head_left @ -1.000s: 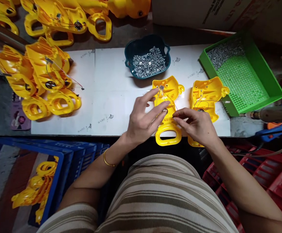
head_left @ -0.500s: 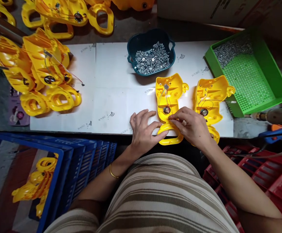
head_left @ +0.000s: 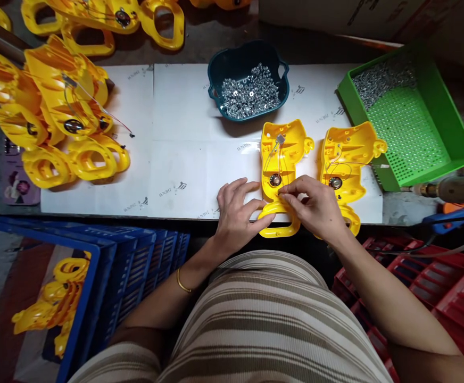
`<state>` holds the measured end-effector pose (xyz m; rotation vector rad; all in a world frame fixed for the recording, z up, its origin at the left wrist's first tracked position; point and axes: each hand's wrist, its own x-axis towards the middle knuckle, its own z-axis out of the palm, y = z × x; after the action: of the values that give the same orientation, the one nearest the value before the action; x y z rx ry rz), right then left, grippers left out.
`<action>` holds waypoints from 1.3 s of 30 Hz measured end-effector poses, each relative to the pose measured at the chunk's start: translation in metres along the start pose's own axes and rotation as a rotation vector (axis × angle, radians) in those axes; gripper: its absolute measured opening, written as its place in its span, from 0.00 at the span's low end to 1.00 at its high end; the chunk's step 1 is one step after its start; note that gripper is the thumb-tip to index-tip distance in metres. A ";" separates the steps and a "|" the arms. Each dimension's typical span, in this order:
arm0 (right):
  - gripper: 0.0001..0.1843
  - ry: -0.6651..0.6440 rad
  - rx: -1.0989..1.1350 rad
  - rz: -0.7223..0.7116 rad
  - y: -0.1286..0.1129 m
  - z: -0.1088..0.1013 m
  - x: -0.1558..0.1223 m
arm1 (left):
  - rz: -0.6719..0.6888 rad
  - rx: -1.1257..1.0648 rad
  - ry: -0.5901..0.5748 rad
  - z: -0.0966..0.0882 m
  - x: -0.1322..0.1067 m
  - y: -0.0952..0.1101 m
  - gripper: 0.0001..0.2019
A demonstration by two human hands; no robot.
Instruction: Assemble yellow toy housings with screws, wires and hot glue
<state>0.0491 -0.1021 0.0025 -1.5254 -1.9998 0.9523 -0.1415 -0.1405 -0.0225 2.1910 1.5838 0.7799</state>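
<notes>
A yellow plastic shell half (head_left: 291, 151) lies open side up at the table's front edge, with a round speaker (head_left: 275, 180), thin wires and a looped handle. My left hand (head_left: 238, 210) grips this shell at the handle, thumb over the loop and index finger at its left side; the other fingers are spread. With thumb and index finger pinched, my right hand (head_left: 314, 205) holds a thin wire just below the speaker. The wire's end is mostly hidden by the fingertips. A second yellow shell half (head_left: 346, 143), also wired, lies right of my right hand.
A dark teal basin (head_left: 250, 114) of small metal parts and a green basket (head_left: 409, 130) of screws stand behind. Yellow shells (head_left: 58, 106) are stacked at left. A power screwdriver (head_left: 451, 189) lies at right. Blue crates (head_left: 132, 276) and red crates (head_left: 435, 287) flank me below.
The upper end of the shell under my hands has swung slightly right. Both hands keep nearly the same place and grip. The view has shifted a little.
</notes>
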 end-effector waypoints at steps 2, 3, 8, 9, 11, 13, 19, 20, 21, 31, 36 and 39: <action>0.05 0.005 -0.017 -0.016 0.000 0.000 -0.001 | 0.001 -0.016 0.006 0.001 0.000 0.000 0.07; 0.05 0.017 -0.055 -0.041 0.000 0.001 -0.002 | 0.000 -0.019 0.007 0.001 -0.001 0.000 0.07; 0.09 0.125 -0.293 -0.230 -0.001 0.010 -0.009 | 0.015 -0.009 0.015 0.002 -0.001 -0.001 0.07; 0.09 0.132 -0.315 -0.248 0.000 0.012 -0.010 | 0.018 -0.008 0.013 0.002 -0.001 -0.001 0.07; 0.09 0.134 -0.315 -0.259 0.003 0.013 -0.012 | 0.018 -0.011 0.005 0.001 -0.001 -0.001 0.07; 0.09 0.133 -0.273 -0.262 0.007 0.013 -0.014 | 0.015 -0.014 -0.006 0.001 -0.001 -0.002 0.07; 0.10 0.171 -0.238 -0.327 0.017 0.015 -0.021 | 0.010 -0.015 -0.011 0.001 -0.003 -0.003 0.07; 0.11 0.174 -0.273 -0.353 0.017 0.015 -0.022 | 0.011 -0.015 -0.011 0.002 -0.003 -0.003 0.07; 0.11 0.169 -0.313 -0.380 0.017 0.015 -0.023 | 0.013 -0.015 -0.013 0.002 -0.003 -0.002 0.07; 0.29 -0.007 -0.321 -0.433 0.020 0.012 -0.042 | 0.001 -0.029 -0.032 0.001 -0.005 -0.004 0.07; 0.27 0.019 -0.276 -0.450 0.024 0.017 -0.042 | -0.033 -0.049 -0.050 0.000 -0.006 -0.003 0.06; 0.25 0.020 -0.390 -0.489 0.022 0.016 -0.041 | -0.027 -0.057 -0.035 -0.001 -0.005 -0.002 0.06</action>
<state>0.0641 -0.1420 -0.0225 -1.1144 -2.4811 0.3633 -0.1443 -0.1443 -0.0242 2.1273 1.5518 0.7649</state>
